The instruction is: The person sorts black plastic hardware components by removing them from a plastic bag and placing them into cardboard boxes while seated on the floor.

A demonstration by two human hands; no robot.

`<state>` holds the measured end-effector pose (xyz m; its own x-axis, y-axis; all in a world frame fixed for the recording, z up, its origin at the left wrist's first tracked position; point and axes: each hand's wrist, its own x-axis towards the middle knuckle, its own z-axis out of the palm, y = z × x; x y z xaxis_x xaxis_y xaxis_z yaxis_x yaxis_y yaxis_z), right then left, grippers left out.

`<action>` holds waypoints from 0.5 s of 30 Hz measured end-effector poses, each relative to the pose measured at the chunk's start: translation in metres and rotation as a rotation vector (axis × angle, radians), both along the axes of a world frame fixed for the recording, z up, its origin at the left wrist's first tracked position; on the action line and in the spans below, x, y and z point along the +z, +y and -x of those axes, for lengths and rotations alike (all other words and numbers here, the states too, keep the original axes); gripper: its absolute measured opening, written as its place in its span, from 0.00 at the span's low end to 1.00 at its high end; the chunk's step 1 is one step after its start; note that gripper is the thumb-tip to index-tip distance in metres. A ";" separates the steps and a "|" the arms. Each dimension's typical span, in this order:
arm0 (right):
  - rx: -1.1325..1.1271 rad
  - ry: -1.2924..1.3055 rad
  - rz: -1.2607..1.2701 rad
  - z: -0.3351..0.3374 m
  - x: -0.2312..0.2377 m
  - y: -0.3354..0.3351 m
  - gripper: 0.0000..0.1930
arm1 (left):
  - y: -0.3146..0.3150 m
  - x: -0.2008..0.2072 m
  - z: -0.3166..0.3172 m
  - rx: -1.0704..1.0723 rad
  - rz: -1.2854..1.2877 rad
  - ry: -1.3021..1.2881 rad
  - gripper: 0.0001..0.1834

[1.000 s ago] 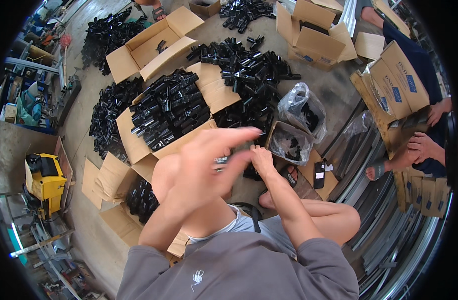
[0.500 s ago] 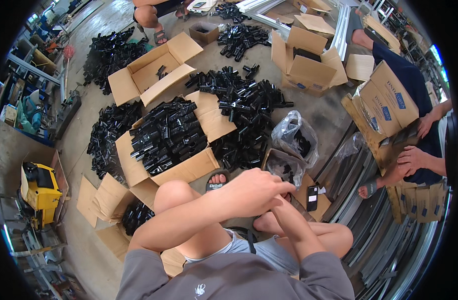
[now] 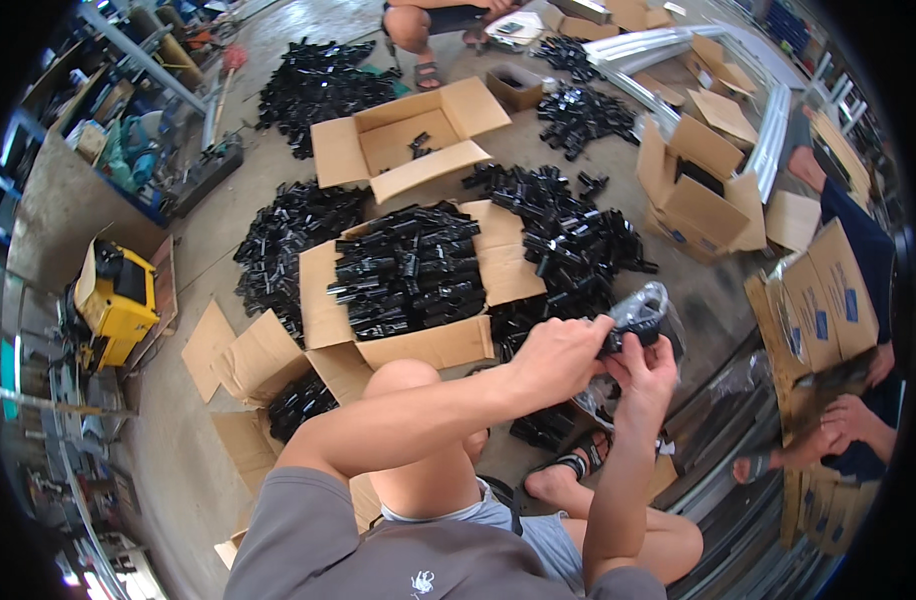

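Both of my hands meet over a black tube fitting (image 3: 635,337), in front of a clear plastic bag (image 3: 646,298). My left hand (image 3: 566,355) has its fingers closed at the fitting's near left end, partly hiding it. From below, my right hand (image 3: 646,372) pinches the same piece between thumb and fingers. To the left of my hands, an open cardboard box (image 3: 428,345) is filled with rows of similar black fittings (image 3: 408,270). Beyond the bag lies a loose heap of black fittings (image 3: 578,235).
Another open box (image 3: 388,150) holds a few pieces farther off. At right, a person's hands (image 3: 843,425) rest beside a carton (image 3: 828,295) and long metal bars (image 3: 728,480). A yellow machine (image 3: 118,300) stands left. Another person (image 3: 418,35) squats at the far side.
My hands have gone from crossing near the plastic bags to holding a black fitting together. My view has shifted, so the boxes and heaps appear farther right.
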<state>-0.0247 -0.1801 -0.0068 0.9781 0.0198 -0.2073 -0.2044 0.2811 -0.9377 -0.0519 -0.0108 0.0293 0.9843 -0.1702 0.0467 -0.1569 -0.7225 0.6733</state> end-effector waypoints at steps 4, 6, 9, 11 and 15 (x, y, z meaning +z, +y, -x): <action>0.065 -0.003 -0.216 -0.004 -0.004 -0.017 0.07 | 0.007 0.005 -0.003 -0.013 0.235 0.063 0.28; -0.009 0.038 -0.357 0.000 0.006 -0.011 0.09 | 0.011 0.000 -0.006 -0.049 0.432 0.154 0.28; 0.059 0.060 -0.393 -0.002 0.007 -0.011 0.11 | 0.011 -0.001 -0.013 -0.074 0.691 0.378 0.23; 0.038 0.147 -0.377 -0.002 0.014 -0.001 0.15 | 0.013 -0.001 -0.015 -0.110 0.918 0.645 0.19; 0.020 0.414 -0.598 -0.007 0.003 0.008 0.14 | 0.011 -0.006 -0.007 -0.024 0.934 0.609 0.18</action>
<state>-0.0176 -0.1724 -0.0036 0.8203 0.2620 -0.5084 -0.5192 0.7139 -0.4698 -0.0449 0.0003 0.0233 0.8834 -0.3395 -0.3231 0.3774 0.1066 0.9199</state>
